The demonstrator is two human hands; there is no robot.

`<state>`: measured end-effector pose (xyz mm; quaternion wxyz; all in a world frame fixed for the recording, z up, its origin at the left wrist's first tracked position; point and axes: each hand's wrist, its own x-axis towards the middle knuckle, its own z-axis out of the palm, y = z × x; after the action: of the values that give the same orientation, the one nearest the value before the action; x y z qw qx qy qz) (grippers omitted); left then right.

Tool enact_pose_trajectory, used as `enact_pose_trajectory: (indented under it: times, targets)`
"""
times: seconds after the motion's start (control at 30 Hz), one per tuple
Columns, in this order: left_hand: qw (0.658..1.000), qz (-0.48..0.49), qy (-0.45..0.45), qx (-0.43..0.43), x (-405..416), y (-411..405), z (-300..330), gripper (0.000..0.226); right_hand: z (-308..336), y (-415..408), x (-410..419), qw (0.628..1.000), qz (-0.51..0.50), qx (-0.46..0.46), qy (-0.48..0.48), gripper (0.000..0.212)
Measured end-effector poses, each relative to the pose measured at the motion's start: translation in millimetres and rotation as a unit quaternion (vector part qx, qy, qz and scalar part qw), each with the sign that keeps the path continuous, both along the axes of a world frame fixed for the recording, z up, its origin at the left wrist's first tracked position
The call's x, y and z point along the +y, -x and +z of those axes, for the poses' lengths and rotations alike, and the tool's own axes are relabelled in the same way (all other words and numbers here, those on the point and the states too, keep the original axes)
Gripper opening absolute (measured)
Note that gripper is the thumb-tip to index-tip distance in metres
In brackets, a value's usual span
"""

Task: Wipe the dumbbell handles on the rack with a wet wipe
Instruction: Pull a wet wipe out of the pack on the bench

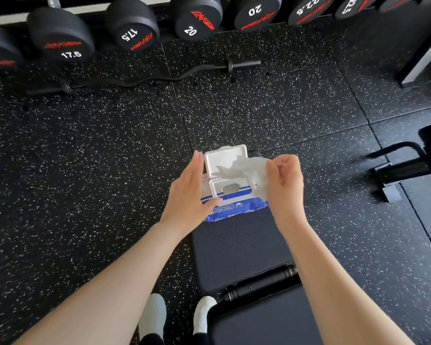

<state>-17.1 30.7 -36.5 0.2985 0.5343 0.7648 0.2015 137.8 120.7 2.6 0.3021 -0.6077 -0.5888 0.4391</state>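
Feet: two white shoes (177, 317) stand on the floor at the bottom edge, just left of the bench.
Bench: a dark padded bench (237, 247) runs from the lower right up to the middle; a black bar crosses between its two pads.
Wipe pack: a blue and white pack of wipes (237, 207) lies on the far end of the bench pad, with its white flip lid (224, 159) standing open away from the person.
Left hand: the left hand (188, 192) lies flat on the left side of the pack, fingers straight and together, thumb touching the pack's top.
Right hand: the right hand (285, 185) has its fingers curled and pinches a wet wipe.
Wet wipe: the white wet wipe (244, 168) hangs crumpled from the right hand, above the pack's opening and in front of the lid.
Floor: black rubber floor (85, 170) with white speckles; a curved black barbell (144, 78) lies on it near the rack.
Dumbbells: black dumbbells (132, 26) sit in a row on the rack at the top, marked 17.5, 20 and 22.5; their handles are mostly hidden.
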Motion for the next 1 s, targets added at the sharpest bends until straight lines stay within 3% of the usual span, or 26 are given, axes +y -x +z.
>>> enact_pose_trajectory:
  times: [0.1, 0.17, 0.27, 0.37, 0.53, 0.8, 0.9, 1.0]
  targets:
    - [0.981, 0.104, 0.023, -0.164, 23.5, -6.4, 14.1, 0.122, 1.8, -13.1, 1.2, 0.999, -0.030, 0.025, 0.028, 0.021]
    - [0.976, 0.120, 0.009, -0.180, 31.9, -11.6, 17.1, 0.123, 2.6, -22.6, -0.1, 0.998, -0.042, 0.023, 0.035, 0.021]
    - [0.997, 0.051, -0.023, -0.060, 22.1, -17.8, 16.3, 0.098, 6.6, -35.0, -3.3, 0.998, -0.052, 0.007, 0.024, 0.022]
    - [0.993, -0.078, -0.062, 0.057, 0.4, -22.6, 8.6, 0.065, 12.7, -43.6, -5.2, 0.999, -0.049, 0.006, 0.019, 0.022]
    - [0.953, -0.215, 0.069, 0.201, -18.2, -33.1, -2.8, 0.072, 14.8, -48.2, -6.7, 0.999, -0.038, -0.012, 0.016, 0.022]
    - [0.934, -0.224, 0.129, 0.247, -16.0, -41.7, -1.6, 0.070, 18.9, -38.7, -8.1, 1.000, -0.022, -0.010, 0.004, 0.024]
    - [0.942, -0.212, 0.157, 0.209, -12.2, -45.0, 3.2, 0.063, 25.4, -33.0, -12.2, 1.000, -0.013, -0.006, 0.005, 0.023]
    - [0.988, -0.095, 0.105, 0.064, -5.1, -46.8, 20.2, 0.047, 43.4, -25.6, -14.9, 1.000, -0.006, 0.003, 0.006, 0.023]
